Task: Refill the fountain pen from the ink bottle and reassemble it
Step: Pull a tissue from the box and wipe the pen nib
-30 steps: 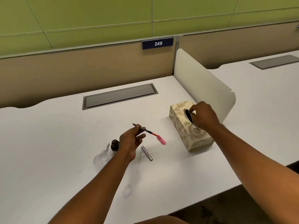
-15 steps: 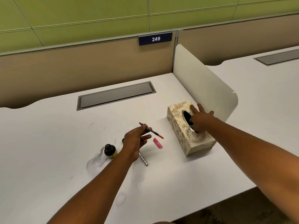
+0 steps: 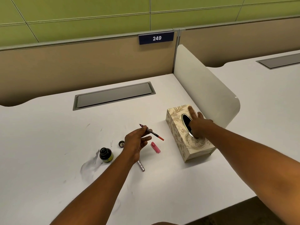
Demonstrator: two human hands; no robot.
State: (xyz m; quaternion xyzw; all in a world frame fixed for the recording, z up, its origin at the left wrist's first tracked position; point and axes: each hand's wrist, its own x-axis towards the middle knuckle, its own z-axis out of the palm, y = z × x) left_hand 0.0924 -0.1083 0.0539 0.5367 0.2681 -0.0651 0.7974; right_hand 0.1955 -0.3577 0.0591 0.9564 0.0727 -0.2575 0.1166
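My left hand holds the thin nib section of the fountain pen above the desk, nib pointing up and left, red end to the right. The open ink bottle stands on the white desk left of that hand, its black cap lying just behind. A pink pen part lies on the desk below the held piece. A silver pen barrel lies partly under my left wrist. My right hand rests on the patterned tissue box, fingers reaching into its oval slot.
A curved white divider stands right behind the tissue box. A grey cable flap is set in the desk at the back. Grey ink smudges mark the desk beside the bottle. The desk's front edge runs diagonally at lower right.
The pink part, hanging on the pen's end a second ago, now lies on the desk. My right hand has slid from the box's opening rim to lie flat with fingers in the slot.
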